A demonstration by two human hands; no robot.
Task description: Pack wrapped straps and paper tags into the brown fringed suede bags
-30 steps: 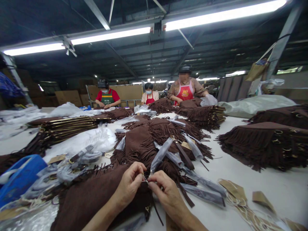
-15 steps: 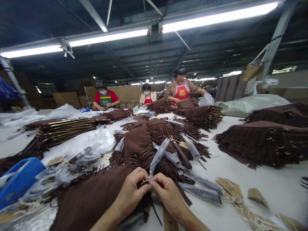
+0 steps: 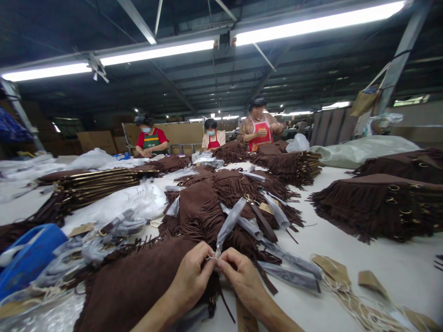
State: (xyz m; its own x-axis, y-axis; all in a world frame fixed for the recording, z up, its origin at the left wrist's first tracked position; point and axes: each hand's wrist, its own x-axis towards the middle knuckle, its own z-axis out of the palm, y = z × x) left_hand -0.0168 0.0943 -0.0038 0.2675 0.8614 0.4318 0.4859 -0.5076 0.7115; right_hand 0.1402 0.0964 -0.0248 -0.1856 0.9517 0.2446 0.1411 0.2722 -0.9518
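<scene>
My left hand (image 3: 194, 269) and my right hand (image 3: 238, 272) meet at the front middle, fingertips nearly touching. Both are pinched closed on a thin white string (image 3: 210, 258), at the lower end of a plastic-wrapped strap (image 3: 231, 221). Under my right wrist a brown paper tag (image 3: 246, 318) shows in part; whether the string joins it is hidden. A dark brown fringed bag (image 3: 138, 286) lies flat beneath my left forearm. Just beyond my hands are more brown fringed bags (image 3: 197, 200), with several wrapped straps across them.
Loose brown tags with white strings (image 3: 334, 269) lie at the right. Stacked fringed bags (image 3: 374, 205) stand farther right, and another stack (image 3: 100, 186) at the left. A blue container (image 3: 31, 258) sits near the left edge. Three people in aprons work across the table (image 3: 342, 221).
My hands keep their pinch on the string, with only a slight shift. Across the table, the person at the right has drawn an arm back from the clear plastic and brought both hands to the chest.
</scene>
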